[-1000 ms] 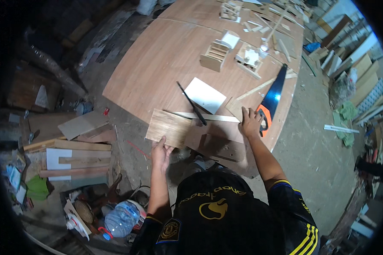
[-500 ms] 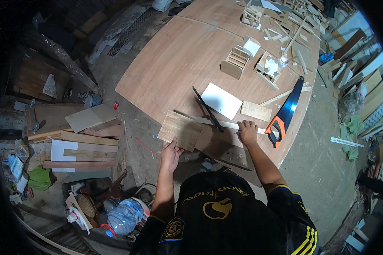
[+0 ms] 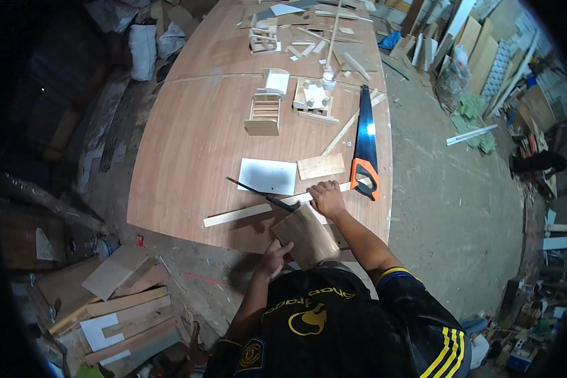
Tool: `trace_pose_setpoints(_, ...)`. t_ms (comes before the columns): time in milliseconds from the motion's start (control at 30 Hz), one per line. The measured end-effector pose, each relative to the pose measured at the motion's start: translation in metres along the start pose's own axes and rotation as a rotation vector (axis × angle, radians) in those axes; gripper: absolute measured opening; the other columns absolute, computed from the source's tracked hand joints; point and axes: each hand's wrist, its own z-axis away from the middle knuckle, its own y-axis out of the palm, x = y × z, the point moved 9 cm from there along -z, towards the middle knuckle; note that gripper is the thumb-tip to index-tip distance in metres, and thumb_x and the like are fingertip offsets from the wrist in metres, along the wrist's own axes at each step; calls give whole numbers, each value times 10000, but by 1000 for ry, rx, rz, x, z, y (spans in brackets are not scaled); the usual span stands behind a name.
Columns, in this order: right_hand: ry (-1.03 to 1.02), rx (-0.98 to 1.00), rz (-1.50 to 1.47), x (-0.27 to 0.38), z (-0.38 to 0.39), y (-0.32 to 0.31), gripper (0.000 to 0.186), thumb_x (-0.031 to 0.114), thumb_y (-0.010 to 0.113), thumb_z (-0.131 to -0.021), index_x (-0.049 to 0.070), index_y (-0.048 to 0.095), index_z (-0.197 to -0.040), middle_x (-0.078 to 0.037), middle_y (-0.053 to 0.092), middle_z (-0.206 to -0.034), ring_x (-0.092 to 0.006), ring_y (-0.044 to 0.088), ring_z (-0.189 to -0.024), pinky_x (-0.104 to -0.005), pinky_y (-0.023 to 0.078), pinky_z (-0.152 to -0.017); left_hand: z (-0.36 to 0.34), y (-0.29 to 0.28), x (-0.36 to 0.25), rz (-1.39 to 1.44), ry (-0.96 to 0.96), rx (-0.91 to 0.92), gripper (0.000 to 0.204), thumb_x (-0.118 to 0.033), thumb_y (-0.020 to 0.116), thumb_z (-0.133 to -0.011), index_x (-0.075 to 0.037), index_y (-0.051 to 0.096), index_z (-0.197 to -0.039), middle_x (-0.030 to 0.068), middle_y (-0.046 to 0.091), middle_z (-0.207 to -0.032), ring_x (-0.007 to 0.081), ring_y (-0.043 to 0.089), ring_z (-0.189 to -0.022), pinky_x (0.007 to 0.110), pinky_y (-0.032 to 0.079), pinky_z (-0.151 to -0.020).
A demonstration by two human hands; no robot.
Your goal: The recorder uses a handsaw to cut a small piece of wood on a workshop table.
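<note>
My left hand (image 3: 274,258) pinches the lower left edge of a rectangular plywood piece (image 3: 307,238), thumb on its upper face. I hold it tilted in front of my chest, by the table's near edge. My right hand (image 3: 328,200) rests over a long pale wooden strip (image 3: 240,215), its fingers curled round it just beyond the plywood. A thin dark tool (image 3: 258,191), its exact kind unclear, lies across the strip, its near end beside the plywood. Right of my right hand is a handsaw (image 3: 366,142) with an orange and black handle. A white panel (image 3: 268,176) and a small wooden board (image 3: 320,166) lie beyond.
Small wooden models (image 3: 263,115) and a white-topped one (image 3: 313,97) stand farther up the brown table (image 3: 189,138). Loose offcuts (image 3: 309,47) cover its far end. Boards are stacked on the floor at left (image 3: 129,321); more planks (image 3: 485,47) lean at far right.
The view has turned, so the table now runs more straight ahead. My left hand has brought the plywood rightward, close to my right hand, and tilted it. My right hand stays on the strip.
</note>
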Motion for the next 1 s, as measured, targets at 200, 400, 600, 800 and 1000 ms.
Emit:
trace_pose_setpoints(200, -20, -15, -43, 20, -5, -1, 357, 214, 553, -857, 132, 632, -1196, -47, 626, -1154, -253, 521, -1142, -491, 357, -994, -5, 0, 1, -169, -27, 18, 449, -163, 564, -974, -30, 394, -1368, 95, 539, -1271, 222, 567, -1151, 418, 508, -947)
trace_pose_setpoints(400, -125, -44, -106, 43, -13, 19, 360, 179, 603, -831, 111, 623, -1183, -83, 609, -1145, -280, 516, -1137, -432, 395, -1008, 13, -39, -7, 59, 0, -32, 436, -145, 551, -966, -72, 413, -1373, 80, 531, -1314, 236, 526, -1214, 423, 448, -1007)
trace_pose_setpoints(600, -164, -74, -180, 62, -33, 12, 377, 166, 622, -823, 101, 631, -1194, -94, 612, -1122, -300, 514, -1123, -410, 434, -981, 34, -88, -20, 121, 85, -237, 463, -161, 586, -933, -107, 429, -1365, 75, 536, -1313, 255, 537, -1201, 465, 477, -973)
trace_pose_setpoints(800, -219, 46, -207, 65, -55, 27, 380, 148, 593, -844, 93, 628, -1219, -114, 616, -1117, -320, 519, -1100, -410, 443, -965, 37, -97, -31, 194, 141, -228, 389, -138, 583, -932, -82, 471, -1300, 86, 560, -1268, 257, 551, -1182, 456, 483, -966)
trace_pose_setpoints(1000, -181, 427, -222, 77, -64, 63, 361, 173, 489, -888, 153, 619, -1225, -132, 630, -1103, -297, 591, -1097, -444, 478, -921, 32, -115, -21, 157, 143, -308, 290, -166, 598, -943, -121, 521, -1219, 40, 595, -1165, 193, 612, -1025, 366, 520, -834)
